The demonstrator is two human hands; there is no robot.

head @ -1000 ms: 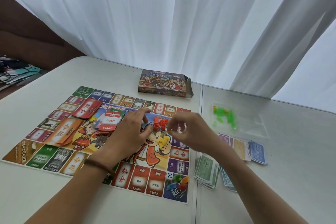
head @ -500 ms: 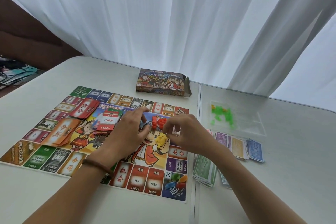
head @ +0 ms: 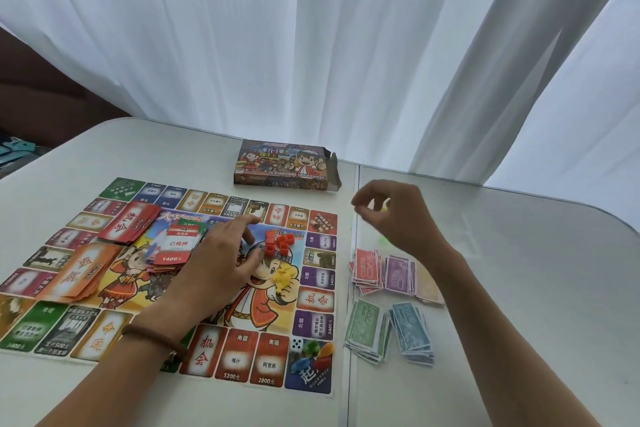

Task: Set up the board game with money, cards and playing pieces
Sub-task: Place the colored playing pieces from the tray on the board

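Red pieces [head: 278, 243] and yellow pieces [head: 285, 276] lie heaped on the board [head: 317, 225], beside the left hand [head: 221, 260], resting there with loosely spread fingers. Right hand [head: 398, 215] hovers beyond the money stacks [head: 367, 270], fingertips pinched together; holding what, I cannot tell

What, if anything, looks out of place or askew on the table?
Nothing looks damaged. The orange card stack and red card stack lie fanned and askew on the board, the banknote piles beside it are ragged, and the game box has its end flap open.
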